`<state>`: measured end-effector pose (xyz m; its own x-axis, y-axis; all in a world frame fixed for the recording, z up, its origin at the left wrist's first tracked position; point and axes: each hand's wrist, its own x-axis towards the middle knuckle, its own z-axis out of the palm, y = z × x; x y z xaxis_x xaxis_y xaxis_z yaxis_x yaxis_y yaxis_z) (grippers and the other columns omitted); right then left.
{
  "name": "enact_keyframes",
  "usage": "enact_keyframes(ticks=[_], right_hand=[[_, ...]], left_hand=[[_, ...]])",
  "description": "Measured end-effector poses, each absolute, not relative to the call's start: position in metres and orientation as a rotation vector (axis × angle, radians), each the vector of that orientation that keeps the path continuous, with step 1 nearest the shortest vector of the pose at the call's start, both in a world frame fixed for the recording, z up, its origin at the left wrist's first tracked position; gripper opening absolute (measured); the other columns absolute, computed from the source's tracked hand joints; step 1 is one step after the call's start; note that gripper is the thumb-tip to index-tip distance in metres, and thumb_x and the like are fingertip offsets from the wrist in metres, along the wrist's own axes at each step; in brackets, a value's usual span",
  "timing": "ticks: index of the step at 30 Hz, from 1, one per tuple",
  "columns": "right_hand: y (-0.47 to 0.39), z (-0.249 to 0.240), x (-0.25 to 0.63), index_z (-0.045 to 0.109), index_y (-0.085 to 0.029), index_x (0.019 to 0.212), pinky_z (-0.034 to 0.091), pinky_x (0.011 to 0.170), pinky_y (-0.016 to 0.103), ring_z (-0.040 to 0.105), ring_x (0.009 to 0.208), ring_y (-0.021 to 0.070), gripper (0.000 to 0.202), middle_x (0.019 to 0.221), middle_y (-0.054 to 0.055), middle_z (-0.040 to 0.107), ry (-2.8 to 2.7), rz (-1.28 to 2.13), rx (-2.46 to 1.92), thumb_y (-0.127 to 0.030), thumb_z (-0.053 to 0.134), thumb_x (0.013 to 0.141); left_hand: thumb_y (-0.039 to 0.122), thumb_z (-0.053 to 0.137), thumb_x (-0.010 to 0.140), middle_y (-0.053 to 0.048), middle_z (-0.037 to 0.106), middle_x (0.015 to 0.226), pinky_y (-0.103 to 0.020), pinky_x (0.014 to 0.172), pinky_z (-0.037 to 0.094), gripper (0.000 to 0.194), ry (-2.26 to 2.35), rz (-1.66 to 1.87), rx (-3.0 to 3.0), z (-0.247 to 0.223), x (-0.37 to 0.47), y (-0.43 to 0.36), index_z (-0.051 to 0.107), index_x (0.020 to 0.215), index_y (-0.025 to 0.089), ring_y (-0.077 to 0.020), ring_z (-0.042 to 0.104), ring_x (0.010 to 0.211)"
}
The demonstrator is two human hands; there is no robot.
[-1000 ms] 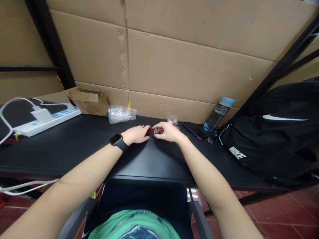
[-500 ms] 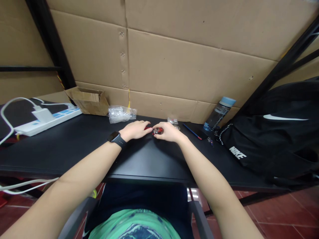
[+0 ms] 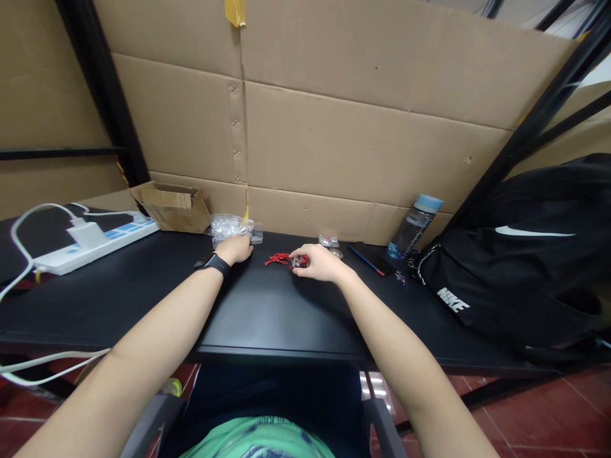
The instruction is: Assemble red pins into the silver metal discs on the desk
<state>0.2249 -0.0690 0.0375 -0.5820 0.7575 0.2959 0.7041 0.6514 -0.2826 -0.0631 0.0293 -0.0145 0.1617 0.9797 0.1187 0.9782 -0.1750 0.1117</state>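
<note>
On the black table, my right hand has its thumb and fingers around a small clear round object with red in it. A bunch of red cord lies just left of that object. My left hand, with a black watch on the wrist, is at the front edge of some crumpled clear plastic bags. Its fingertips point down near the plastic, and whether they grip anything is hidden.
Behind stands a cardboard wall. An open cardboard box and a white power strip sit at the left. To the right are a small packet, a blue pen, a water bottle and a black backpack.
My left hand has moved left, away from the red cord and over to the plastic bags. The cord now shows on the table. My right hand stays around the round object. The view has tilted up slightly.
</note>
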Motion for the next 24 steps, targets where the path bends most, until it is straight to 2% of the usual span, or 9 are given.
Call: enact_keyframes(ticks=[5,8,12,16,21,24], right_hand=[[-0.069,0.039,0.225,0.075,-0.023,0.113,0.049,0.084,0.029,0.069,0.093,0.0207,0.036,0.105,0.006,0.074,-2.488,0.191,-1.154,-0.028,0.075,0.077],[-0.070,0.039,0.225,0.075,-0.024,0.114,0.049,0.084,0.028,0.069,0.094,0.0205,0.037,0.107,0.005,0.074,-2.498,0.204,-1.151,-0.028,0.075,0.078],[-0.070,0.040,0.225,0.074,-0.023,0.115,0.048,0.083,0.028,0.069,0.095,0.0206,0.037,0.106,0.005,0.075,-2.499,0.199,-1.152,-0.027,0.075,0.078],[-0.069,0.039,0.226,0.075,-0.023,0.114,0.049,0.084,0.028,0.069,0.095,0.0208,0.037,0.108,0.006,0.074,-2.495,0.194,-1.143,-0.028,0.075,0.077],[-0.068,0.040,0.226,0.075,-0.023,0.113,0.049,0.084,0.029,0.069,0.093,0.0204,0.036,0.104,0.005,0.075,-2.482,0.207,-1.128,-0.028,0.074,0.077],[-0.067,0.044,0.232,0.075,-0.023,0.113,0.050,0.082,0.028,0.069,0.090,0.0193,0.036,0.103,0.005,0.075,-2.435,0.220,-1.148,-0.027,0.072,0.077]], left_hand=[[0.011,0.055,0.082,-0.021,0.065,0.127,-0.038,0.097,0.049,0.066,2.068,0.414,2.388,-0.004,-0.064,0.019,0.045,0.146,0.015,-0.0312,0.066,0.112],[0.007,0.056,0.082,-0.018,0.069,0.121,-0.038,0.098,0.049,0.063,2.062,0.536,2.357,-0.001,-0.065,0.016,0.049,0.143,0.018,-0.0311,0.067,0.111],[0.009,0.056,0.086,-0.017,0.071,0.109,-0.043,0.091,0.052,0.051,2.058,0.700,2.304,0.002,-0.067,0.013,0.053,0.136,0.017,-0.0333,0.069,0.105],[0.015,0.058,0.087,-0.018,0.069,0.110,-0.045,0.093,0.052,0.043,2.137,0.934,2.242,0.012,-0.070,0.008,0.054,0.130,0.014,-0.0337,0.066,0.107],[0.016,0.047,0.092,-0.010,0.068,0.112,-0.035,0.101,0.049,0.037,1.841,1.430,2.364,0.030,-0.059,-0.004,0.055,0.128,0.019,-0.0226,0.065,0.106],[0.018,0.046,0.094,-0.008,0.068,0.111,-0.031,0.096,0.051,0.030,1.517,1.622,2.421,0.037,-0.041,-0.014,0.059,0.121,0.017,-0.0186,0.065,0.097]])
